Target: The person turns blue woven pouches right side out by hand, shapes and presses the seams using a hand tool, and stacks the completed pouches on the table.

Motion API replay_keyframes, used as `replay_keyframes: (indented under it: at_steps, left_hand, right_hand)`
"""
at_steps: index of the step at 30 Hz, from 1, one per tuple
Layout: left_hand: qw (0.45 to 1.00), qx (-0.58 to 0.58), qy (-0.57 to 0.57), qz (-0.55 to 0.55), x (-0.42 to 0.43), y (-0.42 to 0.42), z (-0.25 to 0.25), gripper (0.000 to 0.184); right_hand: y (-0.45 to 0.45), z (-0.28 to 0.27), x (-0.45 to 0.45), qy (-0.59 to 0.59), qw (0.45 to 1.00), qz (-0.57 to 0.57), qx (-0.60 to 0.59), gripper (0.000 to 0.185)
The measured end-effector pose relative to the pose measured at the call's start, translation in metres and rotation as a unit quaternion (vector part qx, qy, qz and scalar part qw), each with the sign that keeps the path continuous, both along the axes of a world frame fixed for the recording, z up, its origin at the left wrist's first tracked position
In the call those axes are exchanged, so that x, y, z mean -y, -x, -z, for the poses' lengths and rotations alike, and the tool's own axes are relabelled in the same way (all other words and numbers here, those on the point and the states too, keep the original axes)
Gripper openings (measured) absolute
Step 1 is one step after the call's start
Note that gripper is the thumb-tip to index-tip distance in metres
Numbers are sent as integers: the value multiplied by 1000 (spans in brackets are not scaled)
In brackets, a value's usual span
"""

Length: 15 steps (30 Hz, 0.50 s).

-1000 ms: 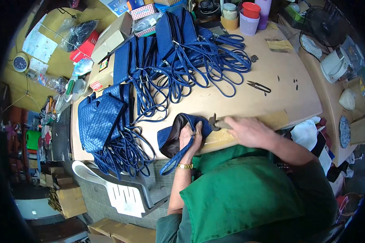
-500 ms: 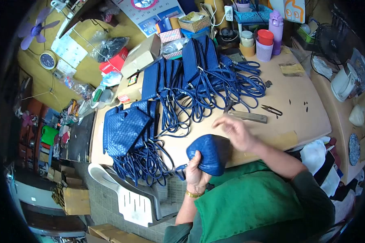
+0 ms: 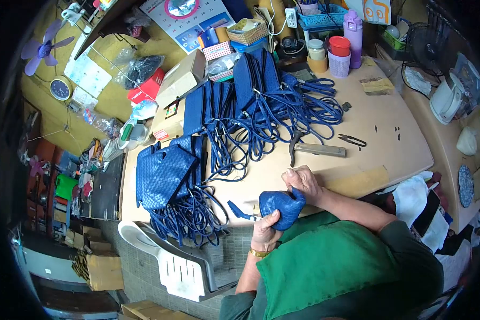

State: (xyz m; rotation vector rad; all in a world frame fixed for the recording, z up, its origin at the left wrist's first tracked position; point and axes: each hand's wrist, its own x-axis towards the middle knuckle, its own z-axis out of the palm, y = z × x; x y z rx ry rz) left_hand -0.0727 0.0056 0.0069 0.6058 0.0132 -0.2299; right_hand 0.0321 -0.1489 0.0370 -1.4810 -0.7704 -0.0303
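Observation:
A small blue woven pouch [image 3: 280,207] is held over the table's front edge, close to the green apron. My left hand [image 3: 265,229] grips its lower left side, thumb on the outside, and a short blue strap [image 3: 240,211] sticks out to the left. At the pouch's upper right edge, my right hand [image 3: 303,182] has its fingers curled and pressed together on the rim. Beyond the hands, a hammer [image 3: 319,150] lies on the table, its dark head to the left. Small black snips [image 3: 353,140] rest to its right.
Stacks of blue pouches [image 3: 210,104] with looped straps cover the table's back left. More blue bags [image 3: 162,176] lie at the left edge, straps hanging over. A white chair [image 3: 180,272] stands below. Cups and a purple bottle [image 3: 352,40] stand at the back.
The hammer, in my right hand a second ago, now lies on the table. The pouch's opening has turned away from view. My right hand has come down onto the pouch's rim.

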Motion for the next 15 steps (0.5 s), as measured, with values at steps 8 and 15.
replay_keyframes:
  at_steps: [8, 15]
  left_hand:
    - [938, -24, 343, 32, 14, -17, -10, 54]
    - [904, -42, 421, 62, 17, -11, 10, 49]
  right_hand:
    - [-6, 1, -2, 61, 991, 116, -42, 51]
    - [-3, 12, 11, 181, 977, 91, -66, 54]
